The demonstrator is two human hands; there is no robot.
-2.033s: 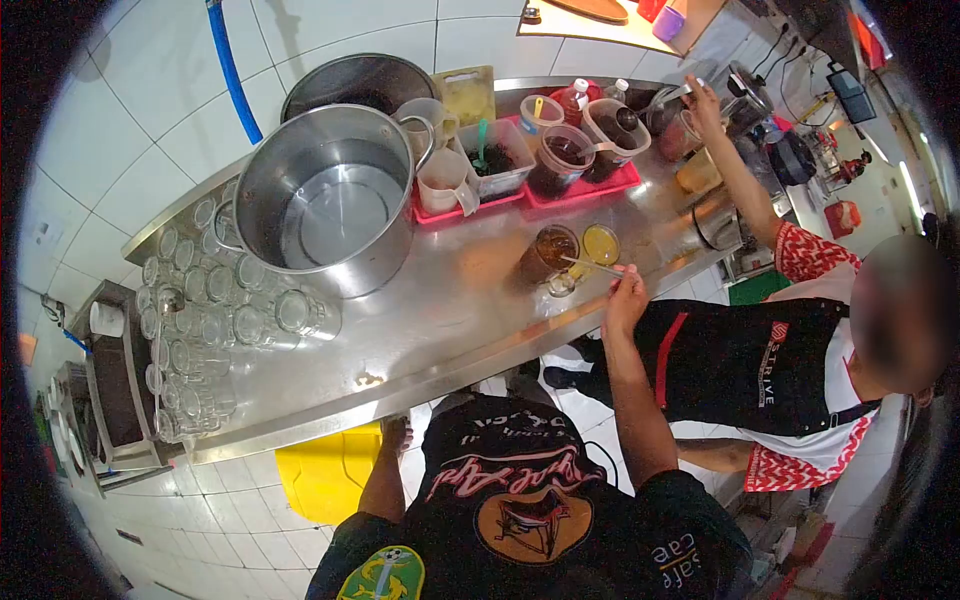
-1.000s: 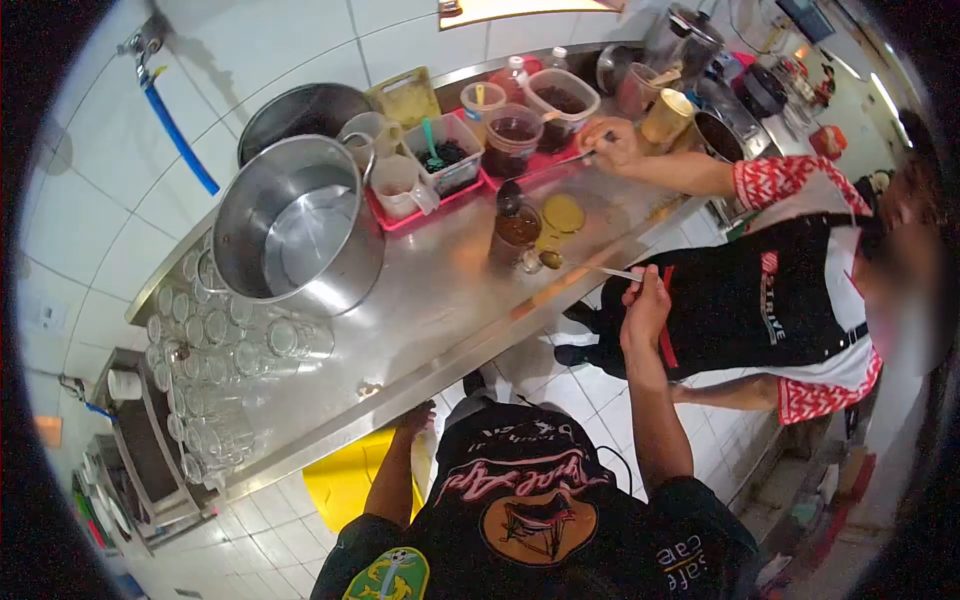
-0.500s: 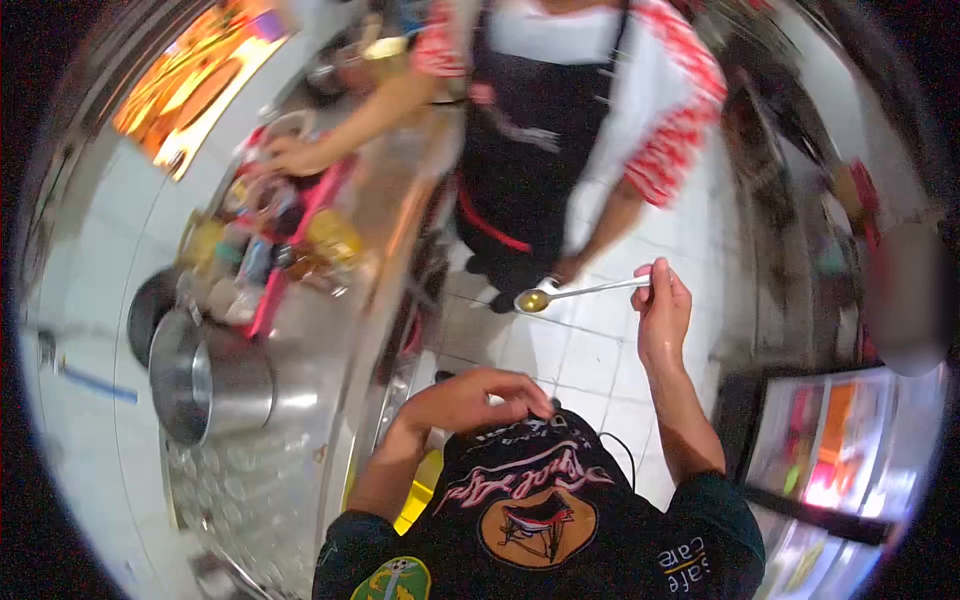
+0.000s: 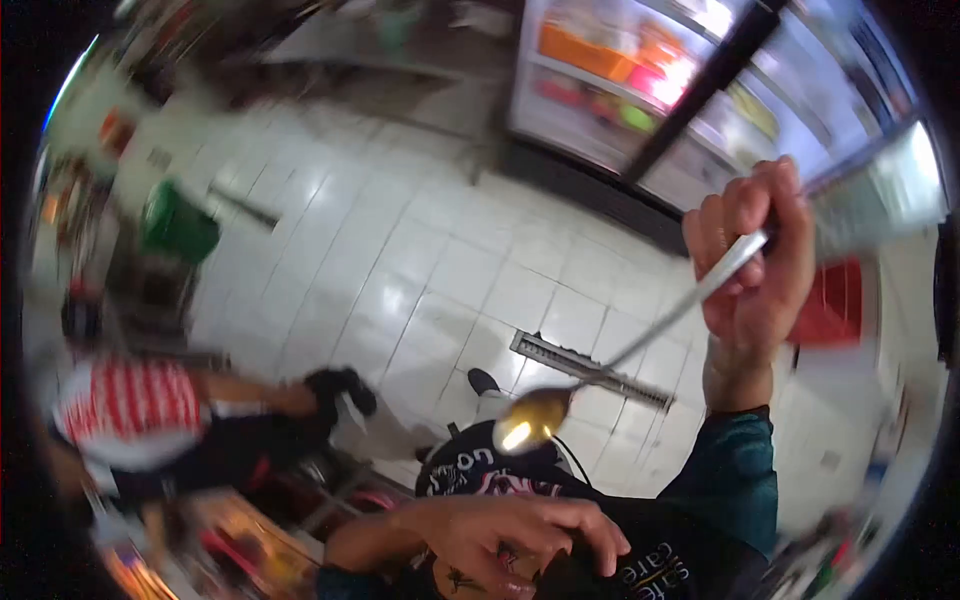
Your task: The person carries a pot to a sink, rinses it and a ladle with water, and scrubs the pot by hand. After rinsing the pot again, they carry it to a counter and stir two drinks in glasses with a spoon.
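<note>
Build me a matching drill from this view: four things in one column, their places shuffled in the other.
Things
1. spoon
2. left hand
3. green bin
4. floor drain grate

Places
A. standing at the far left of the white tile floor
B. gripped by its handle in the raised right hand
C. low, in front of the black shirt
D. set flush in the floor, behind the handle

Pairs: 1-B, 2-C, 3-A, 4-D

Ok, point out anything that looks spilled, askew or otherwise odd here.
One thing: the right hand holds a spoon slanting down, its seemingly full bowl hanging above the person's own shirt and the tiled floor, with no cup or counter beneath. No spill shows. The left hand lies on the shirt. The view is blurred.
</note>
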